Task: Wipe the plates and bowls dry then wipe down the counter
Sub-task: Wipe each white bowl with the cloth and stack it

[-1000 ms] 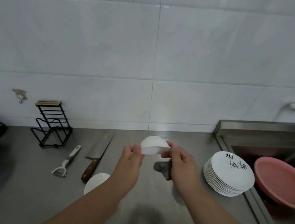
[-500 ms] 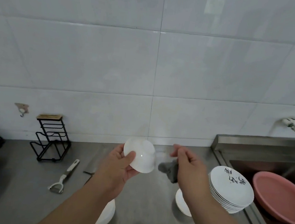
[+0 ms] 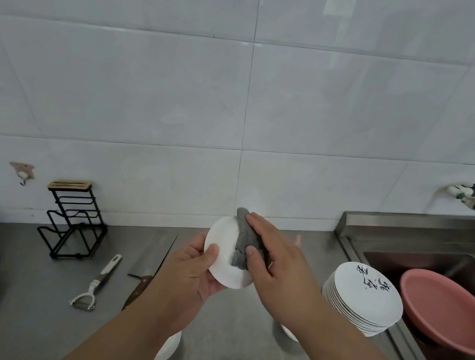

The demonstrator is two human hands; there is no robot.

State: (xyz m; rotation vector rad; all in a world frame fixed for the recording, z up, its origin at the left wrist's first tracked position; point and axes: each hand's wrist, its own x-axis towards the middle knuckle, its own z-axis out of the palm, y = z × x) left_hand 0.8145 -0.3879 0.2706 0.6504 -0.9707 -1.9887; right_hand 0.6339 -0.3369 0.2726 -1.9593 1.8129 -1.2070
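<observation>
Since half a second ago the right hand [image 3: 276, 264] has swung across with the grey cloth [image 3: 242, 247] and laid it onto the small white bowl [image 3: 225, 252], which has tipped so that one round face now turns toward the camera. Both meet just below the middle of the frame, above the steel counter [image 3: 37, 292].

The left hand [image 3: 191, 278] grips the bowl from its lower left, thumb flat across the white face and the other fingers curled out of sight behind it. The right hand pinches the cloth between thumb and forefinger and presses it to the bowl's right half; its remaining fingers are hidden behind the hand.

At lower right a stack of white plates [image 3: 363, 300], the top one bearing black brush marks, sits at the counter's edge beside the sink [image 3: 351, 234], where a pink basin [image 3: 448, 307] lies. A second white bowl [image 3: 170, 348] shows at the bottom centre under the left forearm, and a sliver of another white dish [image 3: 289, 333] under the right forearm.

At left lie a cleaver [image 3: 150, 261] and a peeler [image 3: 96, 283], with a black wire rack [image 3: 73, 223] standing near the tiled wall.
</observation>
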